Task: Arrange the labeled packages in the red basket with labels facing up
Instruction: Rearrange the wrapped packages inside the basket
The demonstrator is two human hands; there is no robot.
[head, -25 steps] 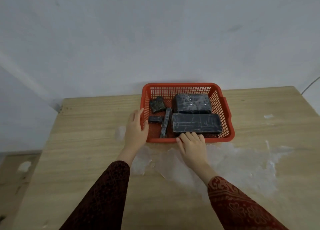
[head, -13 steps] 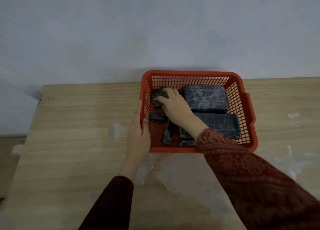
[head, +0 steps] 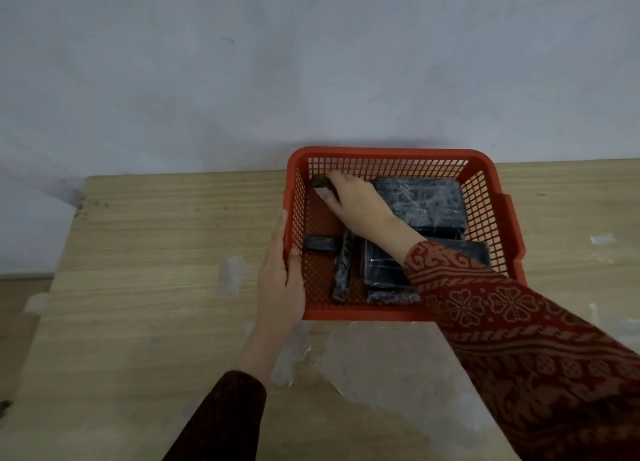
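Note:
The red basket (head: 388, 154) stands on the wooden table against the wall. Inside lie several dark wrapped packages: a large one (head: 424, 200) at the back right, another (head: 381, 266) in front of it under my forearm, a thin long one (head: 343, 270) and a short one (head: 320, 243) at the left. My right hand (head: 356, 204) reaches into the back left corner and grips a small dark package (head: 320, 183), which is lifted and tilted. My left hand (head: 280, 280) holds the basket's left rim, thumb inside.
The wooden table (head: 156, 252) has whitish film patches (head: 381, 367) in front of the basket and small scraps at the right. A grey wall rises right behind the basket. The table's left edge drops to the floor.
My right hand went from the basket's front edge into its back left corner and closed on the small package, lifting it. The left hand stayed on the left rim.

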